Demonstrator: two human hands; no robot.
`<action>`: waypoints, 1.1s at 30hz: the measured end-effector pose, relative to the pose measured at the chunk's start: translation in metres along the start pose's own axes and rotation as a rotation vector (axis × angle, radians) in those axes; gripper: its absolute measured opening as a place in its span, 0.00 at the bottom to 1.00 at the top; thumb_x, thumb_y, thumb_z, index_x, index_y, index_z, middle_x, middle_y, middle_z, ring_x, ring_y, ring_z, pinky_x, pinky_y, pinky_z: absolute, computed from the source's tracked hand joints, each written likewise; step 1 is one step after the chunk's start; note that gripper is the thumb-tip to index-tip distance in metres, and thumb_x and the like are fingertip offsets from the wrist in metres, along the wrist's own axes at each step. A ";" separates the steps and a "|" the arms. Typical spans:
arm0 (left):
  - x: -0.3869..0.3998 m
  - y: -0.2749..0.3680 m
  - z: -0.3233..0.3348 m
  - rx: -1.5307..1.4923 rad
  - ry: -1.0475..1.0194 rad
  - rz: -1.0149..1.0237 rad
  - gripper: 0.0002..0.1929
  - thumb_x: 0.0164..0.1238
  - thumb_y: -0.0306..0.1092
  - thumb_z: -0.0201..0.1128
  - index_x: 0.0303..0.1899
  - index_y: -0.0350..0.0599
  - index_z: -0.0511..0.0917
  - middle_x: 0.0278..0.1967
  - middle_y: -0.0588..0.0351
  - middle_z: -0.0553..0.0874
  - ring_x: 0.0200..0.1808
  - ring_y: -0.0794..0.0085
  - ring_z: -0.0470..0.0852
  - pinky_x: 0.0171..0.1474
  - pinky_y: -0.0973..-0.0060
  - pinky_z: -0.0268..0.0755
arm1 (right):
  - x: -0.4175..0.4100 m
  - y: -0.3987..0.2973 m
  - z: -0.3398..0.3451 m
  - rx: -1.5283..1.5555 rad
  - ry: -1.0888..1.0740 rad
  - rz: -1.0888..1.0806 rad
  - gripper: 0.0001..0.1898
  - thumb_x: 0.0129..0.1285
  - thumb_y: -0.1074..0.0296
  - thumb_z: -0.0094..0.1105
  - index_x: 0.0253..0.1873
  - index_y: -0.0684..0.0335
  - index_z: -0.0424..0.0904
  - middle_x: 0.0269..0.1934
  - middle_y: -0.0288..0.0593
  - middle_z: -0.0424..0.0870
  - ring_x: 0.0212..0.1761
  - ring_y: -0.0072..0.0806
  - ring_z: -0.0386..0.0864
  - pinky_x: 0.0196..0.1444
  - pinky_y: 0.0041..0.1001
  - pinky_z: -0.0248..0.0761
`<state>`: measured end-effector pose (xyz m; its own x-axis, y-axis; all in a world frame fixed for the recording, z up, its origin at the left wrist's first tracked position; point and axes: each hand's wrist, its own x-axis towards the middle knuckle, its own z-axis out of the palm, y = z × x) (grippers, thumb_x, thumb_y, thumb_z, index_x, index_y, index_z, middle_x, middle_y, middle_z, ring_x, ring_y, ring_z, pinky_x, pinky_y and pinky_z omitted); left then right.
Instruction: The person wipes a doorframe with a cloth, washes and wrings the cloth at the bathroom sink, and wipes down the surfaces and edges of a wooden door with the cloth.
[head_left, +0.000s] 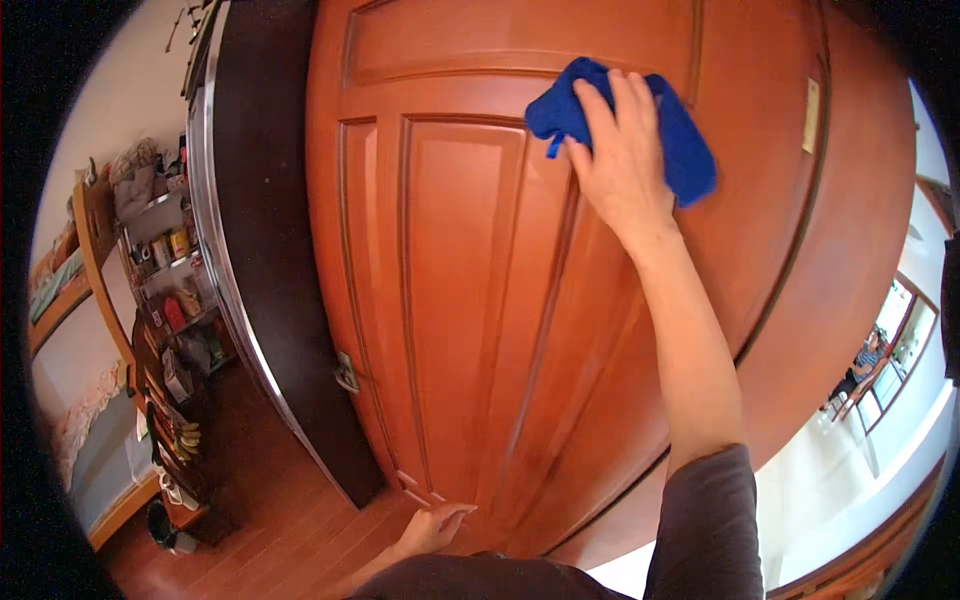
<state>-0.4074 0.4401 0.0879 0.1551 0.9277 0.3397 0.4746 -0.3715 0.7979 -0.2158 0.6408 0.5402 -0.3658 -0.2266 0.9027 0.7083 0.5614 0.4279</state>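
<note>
My right hand (626, 157) is spread over a dark blue cloth (686, 161) and holds it against the upper part of a reddish-brown panelled wooden door (465, 225). Folds of the cloth stick out on both sides of my fingers, and a small blue loop hangs from its lower left edge. Low in the view, my left hand (435, 527) is in front of the door's lower part with its fingers loosely extended. Nothing shows in it. A metal door handle (346, 373) sits at the door's left edge, and a brass-coloured hinge (811, 116) is on the right.
Left of the door stands a dark door frame (270, 225) with a shiny metal edge. Beyond it are a bunk bed (112, 457), a loaded shelf rack (169, 259) and a small bin (161, 525). At far right, a person (866, 364) sits on a chair in a bright room.
</note>
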 end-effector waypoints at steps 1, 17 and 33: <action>0.001 -0.006 -0.009 0.003 -0.002 -0.005 0.11 0.67 0.28 0.59 0.49 0.42 0.81 0.41 0.48 0.87 0.41 0.58 0.87 0.40 0.68 0.79 | 0.006 -0.004 0.024 0.006 0.009 -0.006 0.34 0.50 0.73 0.69 0.64 0.60 0.68 0.66 0.60 0.62 0.70 0.58 0.57 0.71 0.50 0.52; 0.046 -0.104 -0.064 -0.489 -0.320 0.210 0.11 0.73 0.27 0.53 0.50 0.39 0.81 0.43 0.42 0.86 0.46 0.57 0.85 0.47 0.62 0.77 | 0.072 -0.046 0.174 -0.096 -0.281 -0.121 0.19 0.52 0.52 0.63 0.42 0.60 0.85 0.47 0.49 0.80 0.55 0.46 0.74 0.57 0.49 0.66; 0.050 -0.083 -0.051 -0.055 -0.118 0.030 0.13 0.66 0.28 0.58 0.51 0.49 0.81 0.36 0.41 0.85 0.35 0.52 0.85 0.35 0.63 0.77 | 0.041 0.075 -0.072 -0.494 -0.270 -0.179 0.21 0.61 0.66 0.62 0.60 0.61 0.76 0.60 0.54 0.73 0.61 0.49 0.71 0.65 0.37 0.62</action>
<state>-0.4832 0.5157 0.0640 0.2713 0.9127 0.3055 0.4206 -0.3979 0.8153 -0.1344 0.6160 0.6130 -0.6007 -0.0365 0.7986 0.7947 0.0809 0.6015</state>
